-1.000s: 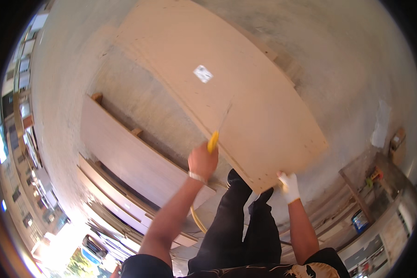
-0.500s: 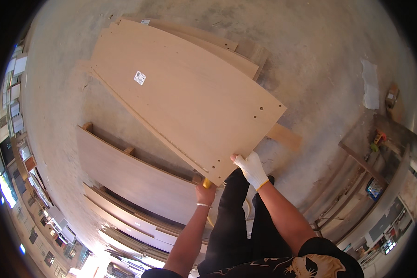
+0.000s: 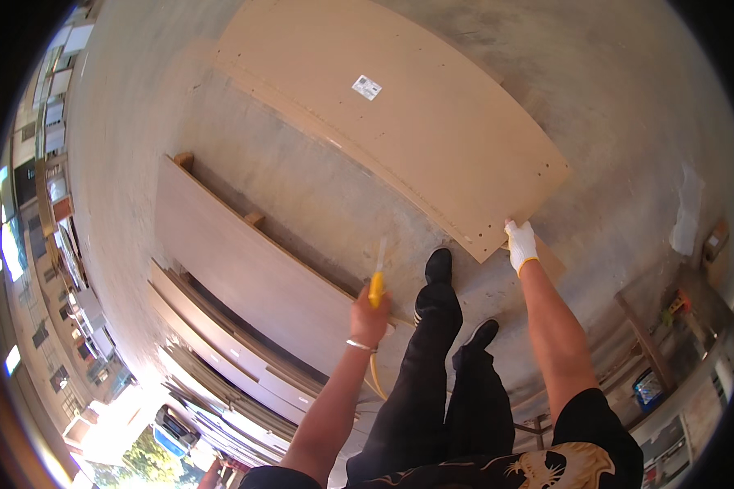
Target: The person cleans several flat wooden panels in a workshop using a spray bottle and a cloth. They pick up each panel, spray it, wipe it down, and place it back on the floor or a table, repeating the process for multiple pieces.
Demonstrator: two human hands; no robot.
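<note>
In my bare left hand (image 3: 369,319) is a yellow air blow gun (image 3: 377,290) with a long pale nozzle pointing away from me. A yellow hose (image 3: 375,378) trails from it past my wrist. My right hand (image 3: 521,246), in a white knit glove, grips the near edge of a large tan wood panel (image 3: 440,138), close to its drilled holes. The glove leaves a bare fingertip or thumb on the panel's top face; the fingers underneath are hidden. A white printed label (image 3: 367,87) sticks to the panel. The blow gun is apart from the panel, left of its near corner.
Left of my legs lies a long greyish board (image 3: 245,236) on wooden blocks (image 3: 254,219), with several more boards (image 3: 220,334) stacked nearer. A rusty frame (image 3: 648,342) stands at the right. My shoes (image 3: 439,267) are on the concrete floor beside the panel's corner. A pale sheet (image 3: 687,212) lies far right.
The panel now appears farther right in view, its near corner away from my left hand. The blow gun has come out from beside that corner. My right hand keeps its grip. The view has shifted.
</note>
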